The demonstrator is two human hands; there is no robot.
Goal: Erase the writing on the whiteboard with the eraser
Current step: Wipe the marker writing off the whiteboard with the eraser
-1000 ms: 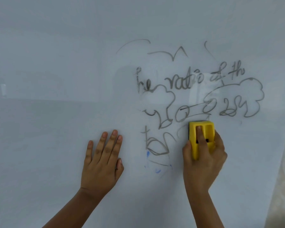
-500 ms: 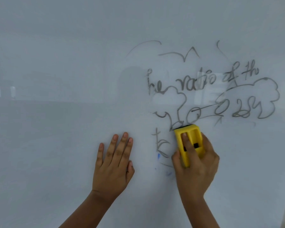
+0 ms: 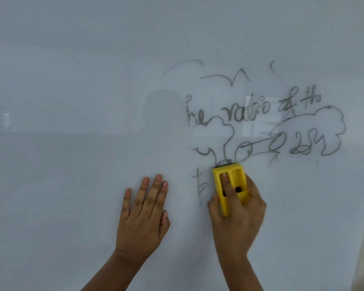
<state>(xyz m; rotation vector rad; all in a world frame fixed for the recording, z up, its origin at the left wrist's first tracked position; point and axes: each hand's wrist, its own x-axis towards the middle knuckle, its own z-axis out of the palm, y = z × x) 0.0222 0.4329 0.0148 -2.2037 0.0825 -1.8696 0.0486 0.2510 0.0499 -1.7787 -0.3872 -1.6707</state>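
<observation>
The right hand (image 3: pixel 237 211) grips a yellow eraser (image 3: pixel 229 185), fingers wrapped round its sides and one finger laid along its back, pressing it flat against the whiteboard (image 3: pixel 72 101) in the lower middle of the scene. The eraser's top edge touches the foot of a looping scribble. The left hand (image 3: pixel 143 215) lies flat on the board just to the left, fingers close together and thumb tucked in, holding nothing.

Judging by what remains, the work is only partly done. Below and right of the eraser the board looks clean, and only a faint remnant mark (image 3: pixel 199 183) sits just to its left. Most of the writing (image 3: pixel 252 112) above remains: the line reading "he ratio of the", the cloud outline (image 3: pixel 324 131) to the right, the circles and the faint arcs at the top.
</observation>
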